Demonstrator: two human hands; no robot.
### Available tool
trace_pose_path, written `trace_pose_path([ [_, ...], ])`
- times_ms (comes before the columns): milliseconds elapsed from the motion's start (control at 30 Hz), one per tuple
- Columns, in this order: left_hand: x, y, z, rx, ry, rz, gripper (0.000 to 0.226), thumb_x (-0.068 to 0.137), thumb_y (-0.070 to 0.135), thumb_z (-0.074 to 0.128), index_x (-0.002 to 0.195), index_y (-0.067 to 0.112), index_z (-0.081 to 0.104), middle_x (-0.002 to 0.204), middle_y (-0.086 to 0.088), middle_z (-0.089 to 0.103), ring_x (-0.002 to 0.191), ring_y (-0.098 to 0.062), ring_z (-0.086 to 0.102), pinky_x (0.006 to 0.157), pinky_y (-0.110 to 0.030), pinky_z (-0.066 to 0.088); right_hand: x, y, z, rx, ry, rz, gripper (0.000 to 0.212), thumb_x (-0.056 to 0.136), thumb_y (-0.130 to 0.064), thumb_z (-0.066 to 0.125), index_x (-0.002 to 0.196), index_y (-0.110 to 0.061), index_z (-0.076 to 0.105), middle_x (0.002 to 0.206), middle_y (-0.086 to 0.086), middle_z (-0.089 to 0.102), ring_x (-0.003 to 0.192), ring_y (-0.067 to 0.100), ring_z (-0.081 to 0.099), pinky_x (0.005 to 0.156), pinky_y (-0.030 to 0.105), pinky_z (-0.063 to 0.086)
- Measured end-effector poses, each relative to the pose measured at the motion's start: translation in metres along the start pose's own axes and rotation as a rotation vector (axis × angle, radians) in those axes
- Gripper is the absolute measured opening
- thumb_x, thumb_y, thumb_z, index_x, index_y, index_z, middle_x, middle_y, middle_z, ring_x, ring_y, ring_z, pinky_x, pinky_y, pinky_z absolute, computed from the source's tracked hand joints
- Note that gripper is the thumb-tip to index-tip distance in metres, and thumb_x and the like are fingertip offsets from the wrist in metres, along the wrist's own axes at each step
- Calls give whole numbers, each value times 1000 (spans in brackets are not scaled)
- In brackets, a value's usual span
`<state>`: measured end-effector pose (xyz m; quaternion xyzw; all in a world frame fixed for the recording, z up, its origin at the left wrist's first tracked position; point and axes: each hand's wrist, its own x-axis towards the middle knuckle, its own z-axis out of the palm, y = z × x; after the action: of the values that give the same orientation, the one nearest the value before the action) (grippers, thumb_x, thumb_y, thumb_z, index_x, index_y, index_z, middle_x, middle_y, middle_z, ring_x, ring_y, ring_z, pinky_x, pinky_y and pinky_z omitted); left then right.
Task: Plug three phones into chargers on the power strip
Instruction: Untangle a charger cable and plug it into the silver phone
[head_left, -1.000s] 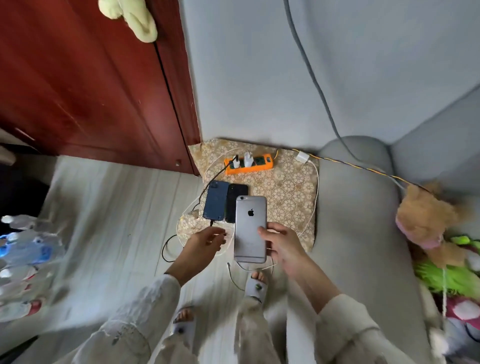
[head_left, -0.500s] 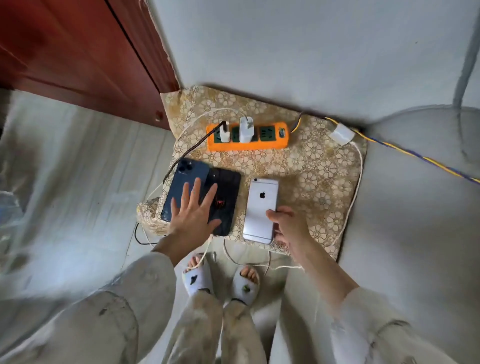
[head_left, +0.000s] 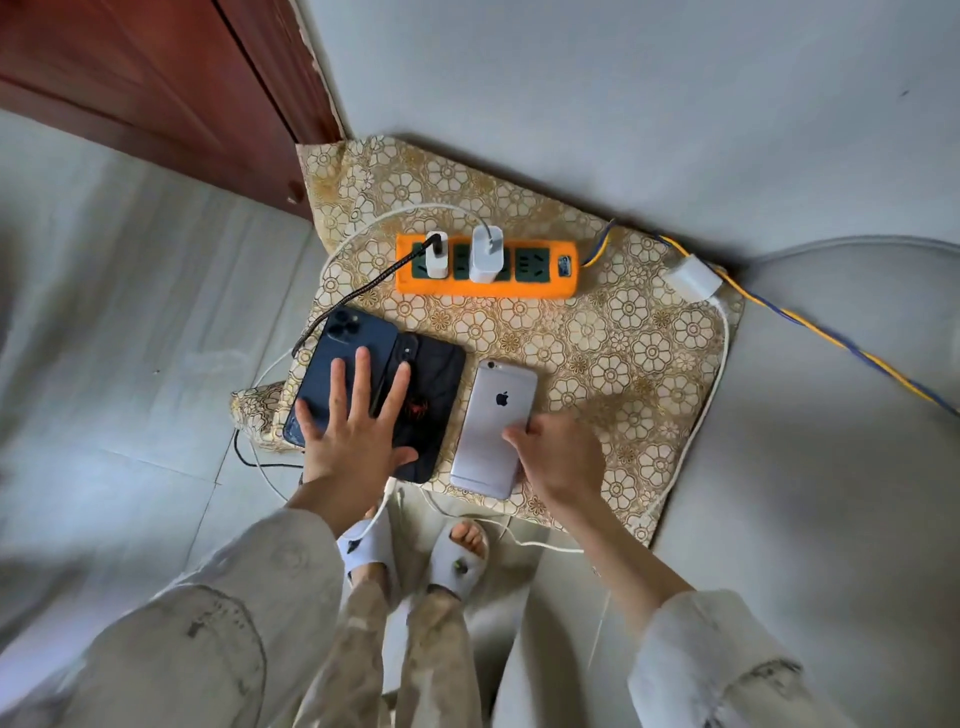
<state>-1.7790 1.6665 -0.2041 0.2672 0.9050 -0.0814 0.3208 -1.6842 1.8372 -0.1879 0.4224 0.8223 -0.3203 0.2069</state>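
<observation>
Three phones lie face down on a floral cushion (head_left: 597, 343): a dark blue phone (head_left: 332, 358), a black phone (head_left: 436, 384) overlapping it, and a silver phone (head_left: 493, 415). My left hand (head_left: 353, 436) rests flat with fingers spread across the blue and black phones. My right hand (head_left: 561, 457) grips the silver phone's lower right edge. An orange power strip (head_left: 561, 280) behind them carries two white chargers (head_left: 485, 254), one with a black braided cable (head_left: 353, 296). A third white charger (head_left: 693, 278) lies loose at the cushion's right corner.
A red-brown wooden cabinet (head_left: 156, 88) stands at upper left and a grey wall behind. A grey sofa arm (head_left: 831, 415) is on the right. A yellow-blue cord (head_left: 831, 332) runs across it. White cables loop by my slippered feet (head_left: 415, 551).
The silver phone came down from in front of me onto the cushion, with my right hand still on it. My left hand moved from the cable end onto the two dark phones.
</observation>
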Motion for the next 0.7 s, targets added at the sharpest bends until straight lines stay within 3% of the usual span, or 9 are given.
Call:
trace_pose_path([
  [100, 0, 1, 2, -2, -1, -9, 94, 83, 59, 40, 126, 32, -39, 152, -11, -28, 141, -33, -21, 109, -63, 15, 17, 4, -22, -134, 35, -34, 31, 90, -30, 55, 67, -10, 58, 61, 0, 51, 51, 16, 48, 48, 21, 35],
  [167, 0, 2, 3, 1, -9, -11, 95, 83, 59, 41, 124, 33, -41, 152, -10, -29, 141, -33, -22, 109, -63, 14, 34, 6, -44, -164, 169, -41, 22, 92, -26, 52, 84, -8, 62, 71, 3, 59, 59, 19, 56, 50, 25, 43],
  [233, 0, 2, 4, -2, -14, -13, 96, 83, 59, 41, 124, 33, -42, 151, -10, -30, 140, -33, -23, 109, -63, 14, 56, 8, -68, -152, 367, -25, 23, 93, -21, 50, 110, -8, 58, 100, 12, 63, 90, 31, 61, 70, 37, 49],
  [333, 1, 3, 5, 12, -17, -9, 97, 83, 59, 40, 123, 33, -44, 150, -11, -32, 140, -33, -23, 109, -64, 14, 90, 19, -102, -198, 581, -9, 34, 88, -13, 53, 119, -2, 47, 123, 23, 50, 116, 38, 45, 93, 42, 35],
  [533, 2, 2, 7, 38, -28, -2, 98, 83, 60, 39, 121, 33, -47, 135, -8, -46, 139, -34, -25, 109, -64, 13, 120, 37, -128, -444, 572, 94, 30, 82, -6, 53, 111, 3, 51, 123, 24, 46, 118, 38, 40, 90, 46, 35],
  [700, 1, 3, 4, 63, -42, -8, 96, 83, 61, 37, 122, 32, -46, 136, -9, -45, 140, -34, -23, 109, -63, 15, 117, 29, -119, -312, 561, 19, 33, 88, -16, 55, 115, 1, 48, 121, 24, 52, 115, 38, 46, 91, 45, 36],
])
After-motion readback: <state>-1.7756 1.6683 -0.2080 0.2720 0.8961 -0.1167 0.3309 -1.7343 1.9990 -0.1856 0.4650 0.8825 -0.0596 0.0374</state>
